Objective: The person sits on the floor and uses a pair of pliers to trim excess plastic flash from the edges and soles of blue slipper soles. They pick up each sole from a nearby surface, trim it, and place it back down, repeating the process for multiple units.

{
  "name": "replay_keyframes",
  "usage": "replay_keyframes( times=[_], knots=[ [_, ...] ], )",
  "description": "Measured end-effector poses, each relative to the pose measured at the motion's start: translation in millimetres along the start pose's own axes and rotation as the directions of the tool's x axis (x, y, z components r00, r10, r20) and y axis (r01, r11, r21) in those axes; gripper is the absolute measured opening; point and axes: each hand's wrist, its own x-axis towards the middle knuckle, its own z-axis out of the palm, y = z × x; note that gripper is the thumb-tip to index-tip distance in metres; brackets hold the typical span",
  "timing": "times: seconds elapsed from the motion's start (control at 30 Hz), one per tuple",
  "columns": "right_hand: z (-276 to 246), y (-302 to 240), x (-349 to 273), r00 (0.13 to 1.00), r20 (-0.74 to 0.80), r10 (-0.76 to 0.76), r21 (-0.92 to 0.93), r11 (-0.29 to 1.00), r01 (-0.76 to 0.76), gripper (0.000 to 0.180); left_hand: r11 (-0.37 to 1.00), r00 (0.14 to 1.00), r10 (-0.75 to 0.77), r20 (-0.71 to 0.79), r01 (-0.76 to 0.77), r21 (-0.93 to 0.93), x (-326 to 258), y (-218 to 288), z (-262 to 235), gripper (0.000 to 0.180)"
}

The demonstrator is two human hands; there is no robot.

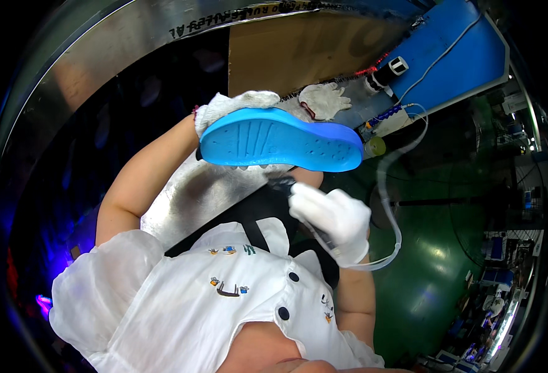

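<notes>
My left hand (233, 107), in a white knit glove, is closed round the far left edge of a blue shoe sole (280, 142). The sole's broad face, with grooves and small dimples, is turned up, and its right end shades into violet. Below the sole's right half is my right hand (333, 217), also gloved in white and blurred by motion. Its fingers are wrapped round a brush (280, 183) with dark bristles, which points up and left, just short of the sole. A clear tube (386, 193) loops from beside this hand up to the bench.
Past the sole lie a spare knit glove (325, 101) and a brown cardboard sheet (286, 59). A black-and-white cylinder (389, 73) stands by a blue panel (448, 50). A metal sheet (193, 196) slopes below my left arm. Green floor (423, 273) shows at right.
</notes>
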Motion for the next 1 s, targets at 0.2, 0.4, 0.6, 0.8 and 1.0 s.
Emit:
replay_keyframes(
  times=[0.2,0.4,0.6,0.8,1.0],
  knots=[
    [0.2,8.4,3.6,0.99,-0.022,0.136,0.363,0.924,-0.119,0.028,0.895,0.985,0.125,0.117,-0.061,-0.442,-1.7,-8.9,29.3,0.079],
    [50.6,5.4,22.7,0.873,-0.487,0.0,-0.084,0.995,-0.047,0.028,0.478,0.954,0.3,0.024,-0.128,-0.869,0.3,-31.8,93.7,0.089],
    [44.1,-11.0,13.0,0.905,-0.343,0.25,0.595,0.804,0.003,0.035,0.504,0.952,0.305,0.035,-0.13,-0.854,-46.1,-11.1,77.2,0.092],
    [37.6,-6.5,-2.3,0.795,-0.31,0.521,0.887,0.459,0.046,0.02,0.484,0.668,0.733,-0.126,-0.644,-0.593,-116.7,88.0,31.7,0.105],
    [49.4,-3.6,-4.4,0.819,-0.317,0.479,0.797,0.602,-0.043,0.021,0.411,0.475,0.741,-0.475,-0.88,-0.239,-103.5,89.8,30.6,0.068]
  ],
)
